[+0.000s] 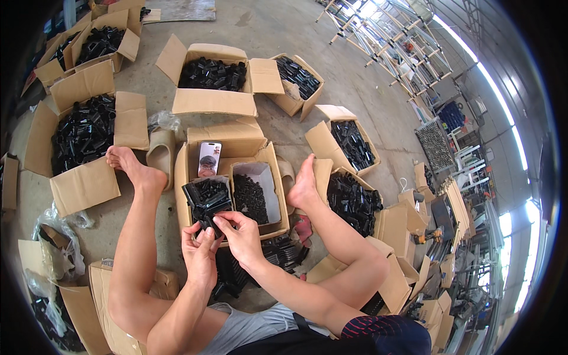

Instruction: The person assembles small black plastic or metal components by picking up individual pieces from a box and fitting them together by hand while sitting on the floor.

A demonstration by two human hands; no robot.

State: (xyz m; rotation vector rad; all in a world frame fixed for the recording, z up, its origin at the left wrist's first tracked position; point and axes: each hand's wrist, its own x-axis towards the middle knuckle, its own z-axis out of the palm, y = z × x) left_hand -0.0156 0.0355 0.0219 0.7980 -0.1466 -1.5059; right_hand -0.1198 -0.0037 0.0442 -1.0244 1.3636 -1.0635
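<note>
We hold a small black plastic fitting [208, 225] between both hands, just above the near edge of the cardboard box [192, 177] that sits between our bare feet. The left hand [200, 254] cups it from below with fingers closed on it; the right hand [239, 232] pinches its top, fingers also closed on the piece.

Just behind it, a bundle of black fittings [206, 195] leans in the box's left half, and a grey tray [271, 195] of loose black parts fills the right half. A phone [209, 158] stands propped against the back flap.

We judge the main risk to be a slip: the piece is small, and if either pinch loosens it could drop among the black parts piled on the floor [278, 248] below our wrists, where it would be hard to pick out. A careless nudge forward could also tip the leaning bundle or knock the phone over.
</note>
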